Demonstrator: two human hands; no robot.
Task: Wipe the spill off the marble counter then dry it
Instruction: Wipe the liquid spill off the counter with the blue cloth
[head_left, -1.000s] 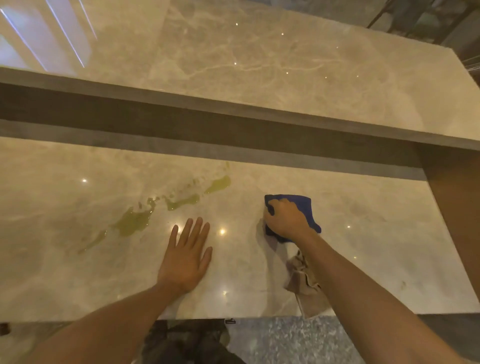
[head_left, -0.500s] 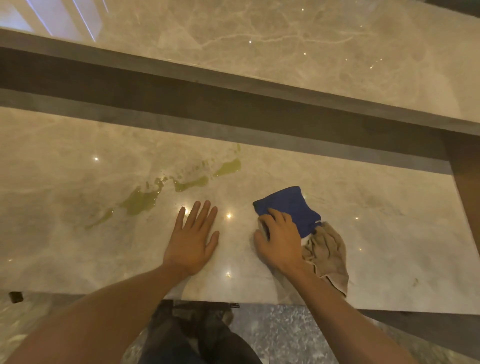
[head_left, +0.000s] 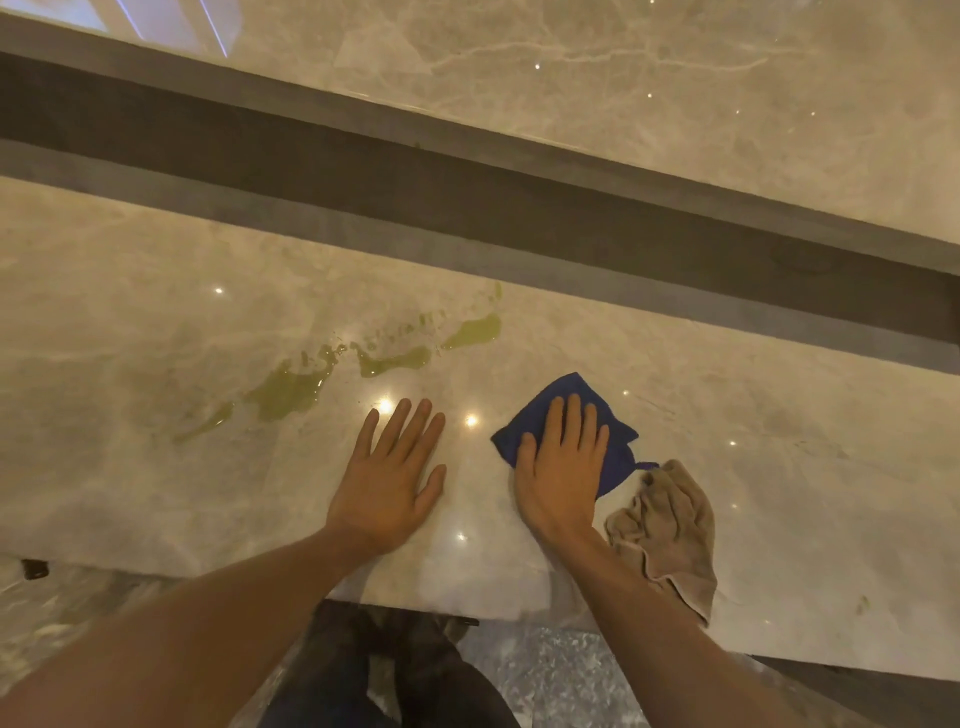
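Note:
A yellow-green spill (head_left: 291, 387) stretches in patches across the beige marble counter (head_left: 130, 467), from left of centre up toward the back. My left hand (head_left: 389, 478) lies flat on the marble just below and right of the spill, fingers straight. My right hand (head_left: 563, 467) presses flat on a blue cloth (head_left: 571, 392), which lies to the right of the spill and apart from it. A crumpled beige towel (head_left: 670, 525) lies on the counter right of my right wrist, near the front edge.
A dark recessed strip (head_left: 519, 208) runs behind the counter, with a higher marble ledge (head_left: 623, 93) beyond it. The counter's front edge runs under my forearms; below it are a speckled floor (head_left: 550, 670) and my dark trousers.
My right hand has gone from gripping the blue cloth with curled fingers to lying flat on it. The beige towel, earlier under my forearm, now lies uncovered. My left hand has stayed flat.

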